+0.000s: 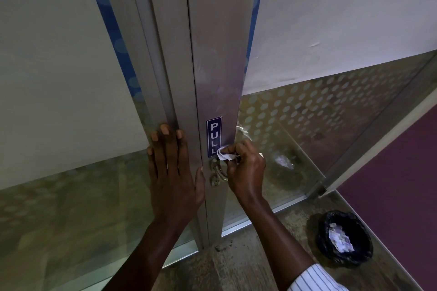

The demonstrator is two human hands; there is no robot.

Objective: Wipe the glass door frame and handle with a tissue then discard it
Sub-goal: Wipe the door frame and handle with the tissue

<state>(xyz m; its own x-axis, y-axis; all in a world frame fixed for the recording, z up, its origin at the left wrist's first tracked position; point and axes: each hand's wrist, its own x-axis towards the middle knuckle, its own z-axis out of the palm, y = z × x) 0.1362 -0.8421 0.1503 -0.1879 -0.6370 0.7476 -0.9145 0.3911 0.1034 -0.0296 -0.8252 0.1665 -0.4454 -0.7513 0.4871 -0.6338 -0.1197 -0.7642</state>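
At the door handle (218,170) the right hand (246,168) pinches a crumpled tissue (224,154) against the metal — wiping step in hand, by my reading. Left hand (173,172) lies flat, fingers spread, on the door frame (212,54). Next: finish the handle, then carry the tissue to the bin (344,241) on the floor.

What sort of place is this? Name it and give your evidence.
Likely an office or commercial building entrance. An aluminium-framed glass door frame carries a blue PULL sign, the glass panel has dotted frosting, and a lined waste bin sits on the floor nearby.
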